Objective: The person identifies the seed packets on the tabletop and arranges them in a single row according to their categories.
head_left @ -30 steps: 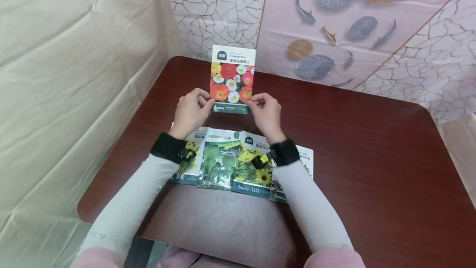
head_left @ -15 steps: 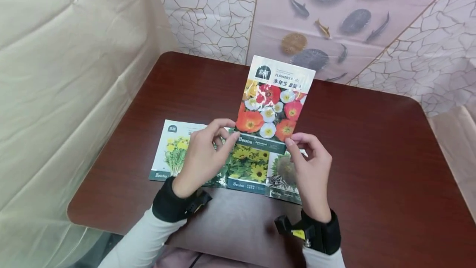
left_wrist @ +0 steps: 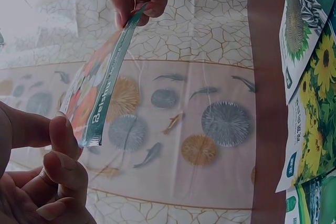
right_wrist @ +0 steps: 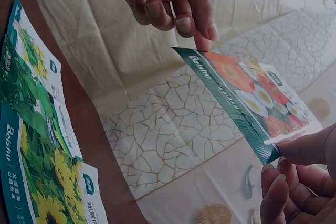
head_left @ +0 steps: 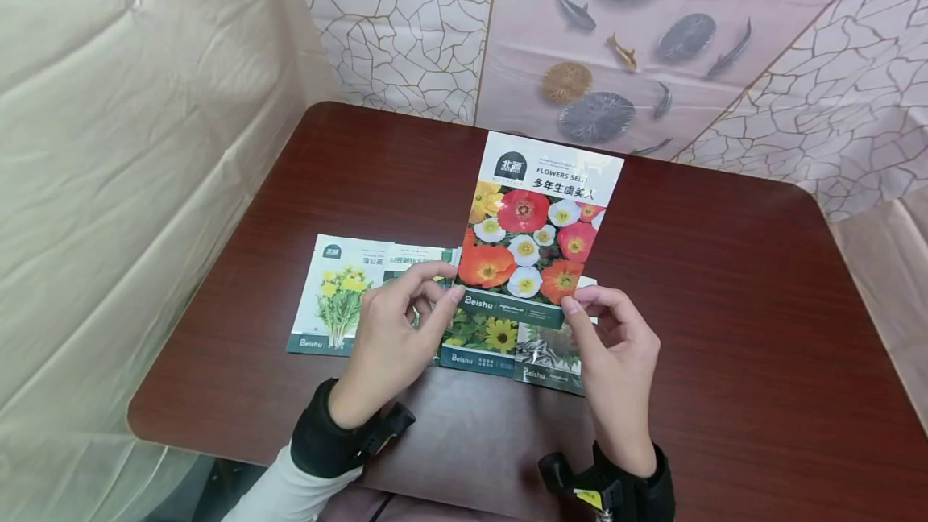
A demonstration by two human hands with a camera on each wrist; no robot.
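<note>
A flower seed packet (head_left: 535,236), printed with red, orange and white poppies, is held up in front of me, tilted, above the row of packets. My left hand (head_left: 406,337) pinches its lower left corner between thumb and finger. At the lower right corner my right hand (head_left: 616,369) grips it with thumb and fingers. The left wrist view shows the packet (left_wrist: 97,85) nearly edge-on between both hands. Under it on the table lie a packet with a yellow flower bunch (head_left: 337,296), a green-leaf packet, a yellow daisy-like flower packet (head_left: 478,337) and a sunflower-seed packet (head_left: 551,361), partly covered.
The dark red wooden table (head_left: 725,304) extends to the right and back. A cream cloth (head_left: 145,184) hangs along the left side. Behind the table is a patterned cloth backdrop (head_left: 522,55) with fish and leaf prints.
Both hands have brought the poppy packet from the far side of the table nearer and to the right, over the row. In the last half second it dips slightly.
</note>
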